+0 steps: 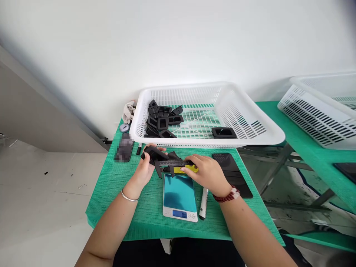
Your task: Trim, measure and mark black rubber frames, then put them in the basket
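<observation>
Okay, left grip (144,171) closed around black part (155,152), right grip (207,172) closed on caliper (178,163); basket rim (194,142) just beyond, scale (179,193) between hands and bench (111,193) front edge.

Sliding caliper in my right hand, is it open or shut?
Open: the sliding caliper's two lower jaws stand apart, with a visible gap between them.

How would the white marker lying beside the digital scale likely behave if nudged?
The white marker looks rounded and lies on its side, so it would probably roll. Pushed left, it would likely soon meet the digital scale close beside it. The green cover looks woven, which may slow it a little.
</observation>
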Motion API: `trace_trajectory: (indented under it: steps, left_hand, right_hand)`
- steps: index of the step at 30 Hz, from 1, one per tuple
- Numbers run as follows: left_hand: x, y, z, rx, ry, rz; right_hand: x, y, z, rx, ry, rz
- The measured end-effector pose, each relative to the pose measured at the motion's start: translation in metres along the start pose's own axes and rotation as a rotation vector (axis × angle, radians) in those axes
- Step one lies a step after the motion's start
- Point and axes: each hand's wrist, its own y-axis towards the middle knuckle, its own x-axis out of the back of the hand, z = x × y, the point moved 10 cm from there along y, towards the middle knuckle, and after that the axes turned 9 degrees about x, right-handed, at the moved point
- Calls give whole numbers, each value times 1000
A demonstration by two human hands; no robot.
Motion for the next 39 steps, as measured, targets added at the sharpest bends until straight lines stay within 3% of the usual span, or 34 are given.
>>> trace_trajectory:
  steps: [9,14,19,34,39]
  left_hand:
    - [3,-2,-2,33,-83,-12]
    - [3,-5,-1,58,-67,-8]
    - [-7,-6,-8,17,-59,44]
    - [-10,-5,-1,6,2,75]
    - [-14,-5,-5,-60,48,149]
  right_hand:
    - [6,-2,-14,-118,-56,-44]
    - [8,-1,-6,-88,-24,-58]
    - [10,-2,-2,-72,22,-66]
    - [-7,-1,13,2,246,82]
    - [-10,-1,16,18,282,123]
